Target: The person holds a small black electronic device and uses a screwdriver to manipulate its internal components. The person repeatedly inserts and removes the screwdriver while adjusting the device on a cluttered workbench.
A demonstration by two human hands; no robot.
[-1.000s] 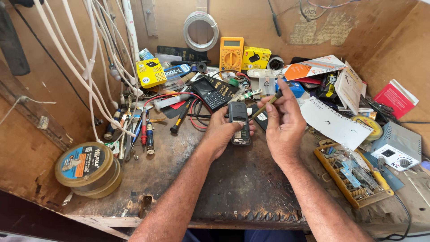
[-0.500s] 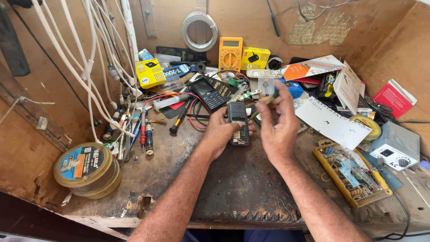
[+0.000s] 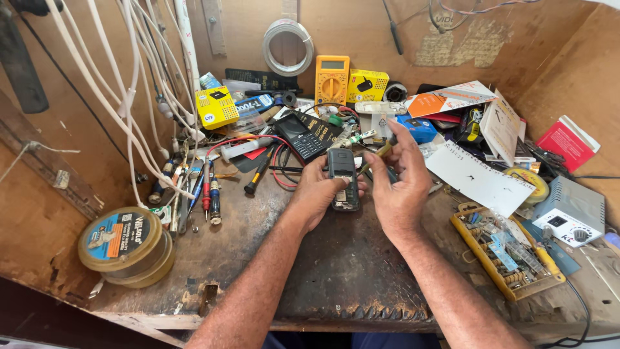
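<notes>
A worn wooden tabletop (image 3: 213,258) is covered with tools and parts. At its left edge a large round solder tin (image 3: 126,245) is stacked, and at the right a yellow parts tray (image 3: 507,252) is set beside a small white power unit (image 3: 568,210). A yellow multimeter (image 3: 332,79) is propped against the back wall. Near the middle, a small dark phone (image 3: 342,179) is gripped in the left hand (image 3: 320,190), backside up, just above the tabletop. The right hand (image 3: 399,184) is held just beside it, its grip open and empty, fingers spread and slightly curled.
</notes>
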